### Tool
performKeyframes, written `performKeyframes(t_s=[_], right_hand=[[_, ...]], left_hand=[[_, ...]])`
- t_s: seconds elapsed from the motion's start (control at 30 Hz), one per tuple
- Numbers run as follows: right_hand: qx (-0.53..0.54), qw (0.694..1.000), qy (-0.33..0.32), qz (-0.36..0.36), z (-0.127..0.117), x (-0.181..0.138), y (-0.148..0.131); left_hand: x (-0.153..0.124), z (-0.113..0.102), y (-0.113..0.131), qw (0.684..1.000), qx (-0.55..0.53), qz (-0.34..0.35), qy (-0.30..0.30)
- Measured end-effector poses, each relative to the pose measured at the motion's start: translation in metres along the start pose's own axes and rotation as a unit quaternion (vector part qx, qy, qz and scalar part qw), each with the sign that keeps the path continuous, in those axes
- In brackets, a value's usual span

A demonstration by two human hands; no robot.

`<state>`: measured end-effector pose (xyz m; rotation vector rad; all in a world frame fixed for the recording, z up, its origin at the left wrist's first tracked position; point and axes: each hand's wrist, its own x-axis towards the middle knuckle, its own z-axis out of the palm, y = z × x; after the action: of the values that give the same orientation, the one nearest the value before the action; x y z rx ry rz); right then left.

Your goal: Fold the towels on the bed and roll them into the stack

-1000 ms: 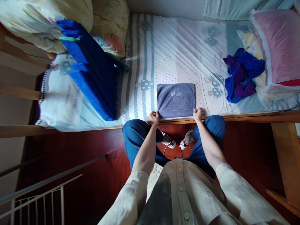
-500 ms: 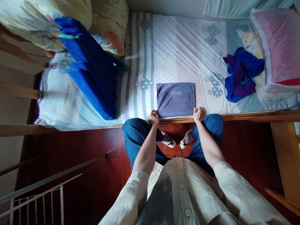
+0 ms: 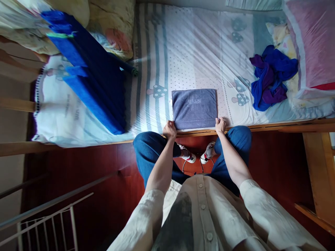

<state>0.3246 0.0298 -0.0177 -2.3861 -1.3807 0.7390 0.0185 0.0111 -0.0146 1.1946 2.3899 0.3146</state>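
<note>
A grey-purple towel [image 3: 194, 108] with light lettering lies folded in a flat rectangle at the bed's near edge. At its near left corner, my left hand [image 3: 170, 130] pinches the cloth with curled fingers. My right hand [image 3: 220, 125] grips the near right corner in the same way, thumb and fingers closed. The towel rests on the patterned sheet [image 3: 183, 55], its face smooth, with a seam line close to the near edge.
Blue folded towels [image 3: 99, 83] lean in a stack on the left of the bed. Crumpled blue and purple cloths [image 3: 272, 78] lie at right, beside a pink pillow [image 3: 311, 45]. A wooden bed rail [image 3: 277, 127] runs along the front; a white rack [image 3: 49, 223] stands lower left.
The view has shifted slightly, so the bed and its things sit a little higher in the picture. Both hands stay at the towel's near corners.
</note>
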Motion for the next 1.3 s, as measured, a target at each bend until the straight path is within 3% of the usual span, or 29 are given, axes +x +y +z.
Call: performKeyframes(t_s=[0.3, 0.5, 0.6, 0.7, 0.83, 1.0, 1.3], right_hand=[[-0.031, 0.999, -0.019, 0.004, -0.007, -0.006, -0.011], [-0.047, 0.998, -0.051, -0.012, -0.024, 0.000, -0.018], [-0.076, 0.992, -0.021, -0.097, -0.039, -0.001, -0.022], [-0.084, 0.971, 0.006, -0.225, -0.052, -0.008, -0.024], [-0.103, 0.934, -0.069, -0.334, -0.057, -0.020, -0.024], [-0.181, 0.914, -0.159, -0.326, -0.049, -0.026, -0.023], [-0.244, 0.913, -0.156, -0.287, -0.035, -0.020, -0.025]], left_hand=[[-0.005, -0.010, 0.009, 0.999, 0.038, -0.011, -0.027], [0.007, -0.029, 0.014, 0.995, 0.033, -0.021, -0.089], [0.014, -0.045, 0.010, 0.995, 0.027, 0.055, -0.081], [0.012, -0.053, 0.001, 0.977, 0.009, 0.209, -0.042], [0.001, -0.044, -0.009, 0.921, 0.012, 0.378, -0.093], [-0.004, -0.019, -0.017, 0.902, 0.100, 0.394, -0.148], [0.005, 0.003, -0.025, 0.883, 0.162, 0.416, -0.144]])
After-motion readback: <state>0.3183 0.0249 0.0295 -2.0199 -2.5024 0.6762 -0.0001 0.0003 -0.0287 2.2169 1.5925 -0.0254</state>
